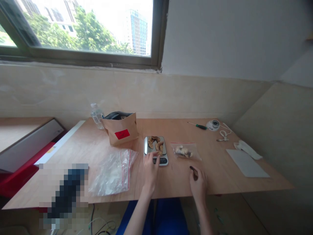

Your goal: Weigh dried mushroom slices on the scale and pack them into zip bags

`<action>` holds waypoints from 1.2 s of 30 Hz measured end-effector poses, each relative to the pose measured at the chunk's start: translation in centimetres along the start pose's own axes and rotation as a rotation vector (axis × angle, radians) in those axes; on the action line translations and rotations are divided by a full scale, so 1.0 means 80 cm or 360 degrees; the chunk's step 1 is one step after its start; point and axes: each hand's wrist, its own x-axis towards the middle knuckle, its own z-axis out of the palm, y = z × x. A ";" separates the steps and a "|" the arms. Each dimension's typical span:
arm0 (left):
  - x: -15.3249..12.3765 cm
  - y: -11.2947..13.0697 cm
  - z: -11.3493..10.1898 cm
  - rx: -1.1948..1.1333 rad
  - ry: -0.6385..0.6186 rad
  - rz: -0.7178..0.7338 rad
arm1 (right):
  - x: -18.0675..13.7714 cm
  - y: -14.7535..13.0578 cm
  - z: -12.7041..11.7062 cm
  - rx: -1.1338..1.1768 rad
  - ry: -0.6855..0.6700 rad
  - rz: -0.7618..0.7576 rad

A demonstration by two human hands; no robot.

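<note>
A small silver kitchen scale (156, 150) stands on the wooden table (220, 169), with several brown dried pieces (155, 143) on its pan. My left hand (151, 169) rests at the scale's front edge, fingers touching its display end and one of the pieces. My right hand (198, 183) lies on the table to the right, fingers pinched on a small dark piece (193, 171). A small zip bag (186, 151) with pale and brown pieces lies just right of the scale.
A brown paper pouch with a red label (121, 132) stands behind a stack of clear zip bags (114, 173). A water bottle (97, 115) is at the back. A screwdriver (197, 125), a round white device (213, 125), a cable and white sheets (245, 163) lie to the right.
</note>
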 end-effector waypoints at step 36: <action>0.027 -0.007 -0.070 0.0018 0.0260 -0.0164 | 0.107 -0.198 0.097 0.0606 -0.0581 -0.0239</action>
